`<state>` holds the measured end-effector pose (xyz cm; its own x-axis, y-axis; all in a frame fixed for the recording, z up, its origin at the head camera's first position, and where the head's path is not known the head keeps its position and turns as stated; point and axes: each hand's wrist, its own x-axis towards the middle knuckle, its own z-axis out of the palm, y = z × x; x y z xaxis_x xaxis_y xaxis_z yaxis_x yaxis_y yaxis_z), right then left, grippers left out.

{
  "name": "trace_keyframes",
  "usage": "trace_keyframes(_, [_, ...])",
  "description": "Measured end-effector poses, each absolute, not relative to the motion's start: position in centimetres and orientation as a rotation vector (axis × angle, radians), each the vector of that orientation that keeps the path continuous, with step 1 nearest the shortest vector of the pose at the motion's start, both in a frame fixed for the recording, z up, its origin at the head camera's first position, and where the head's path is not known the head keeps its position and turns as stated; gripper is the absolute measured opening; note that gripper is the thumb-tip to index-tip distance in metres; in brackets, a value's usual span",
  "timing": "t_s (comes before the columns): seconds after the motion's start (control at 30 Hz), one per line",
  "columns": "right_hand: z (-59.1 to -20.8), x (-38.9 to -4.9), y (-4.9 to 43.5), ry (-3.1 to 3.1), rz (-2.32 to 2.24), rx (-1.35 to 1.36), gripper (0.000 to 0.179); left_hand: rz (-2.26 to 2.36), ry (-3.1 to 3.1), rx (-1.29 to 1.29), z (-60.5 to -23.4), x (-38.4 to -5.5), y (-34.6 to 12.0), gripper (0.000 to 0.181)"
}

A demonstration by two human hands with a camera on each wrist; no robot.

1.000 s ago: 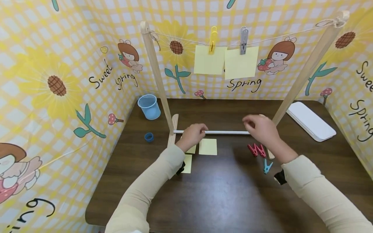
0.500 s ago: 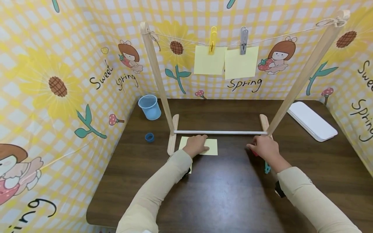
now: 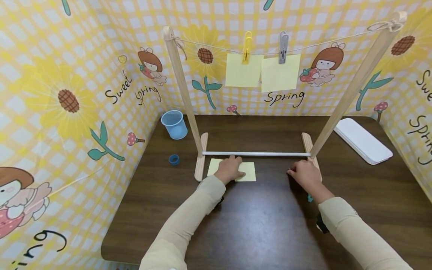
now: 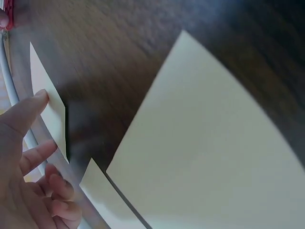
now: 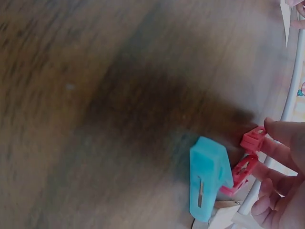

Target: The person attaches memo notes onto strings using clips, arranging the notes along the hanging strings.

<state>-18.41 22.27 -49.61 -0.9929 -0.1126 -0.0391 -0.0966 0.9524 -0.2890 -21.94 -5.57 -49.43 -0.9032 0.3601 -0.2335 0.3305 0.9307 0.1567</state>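
My left hand (image 3: 230, 169) reaches down to a pale yellow sticky note (image 3: 248, 172) on the table. In the left wrist view its thumb lies on that note and the index fingertip meets its edge; the fingers are spread. Two more notes, a large-looking near one (image 4: 205, 133) and one partly cut off (image 4: 107, 195), lie beside it. At the stand's right foot, my right hand (image 3: 306, 174) pinches a red clothespin (image 5: 252, 140) between thumb and index finger. A second red clothespin (image 5: 242, 174) lies against its fingers, with a turquoise clothespin (image 5: 205, 176) close by.
A wooden stand with a left post (image 3: 183, 92), right post (image 3: 354, 90) and white crossbar (image 3: 256, 154) rises ahead. Its string carries two notes under yellow (image 3: 247, 48) and grey (image 3: 283, 47) clothespins. Blue cup (image 3: 174, 125), blue ring (image 3: 174, 159) and white case (image 3: 362, 140) stand around.
Both hands have come down from above the crossbar to the table, the left onto the sticky note, the right onto a red clothespin. The note has slid slightly right.
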Motion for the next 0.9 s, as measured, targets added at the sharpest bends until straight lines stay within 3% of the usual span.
trace_keyframes(0.5, [-50.8,-17.2,21.1,3.344,-0.473,-0.536,0.014,0.392,2.943,0.56,-50.4,-20.9,-4.7,0.042])
trace_keyframes(0.7, [-50.5,-17.1,20.9,3.187,-0.86,-0.551,0.01,0.83,2.806,0.494,-50.7,-20.7,-4.7,0.04])
trace_keyframes(0.9, [-49.1,-17.2,21.0,2.928,-1.236,-0.44,0.039,1.187,2.663,0.356,-51.1,-20.8,-4.9,0.054])
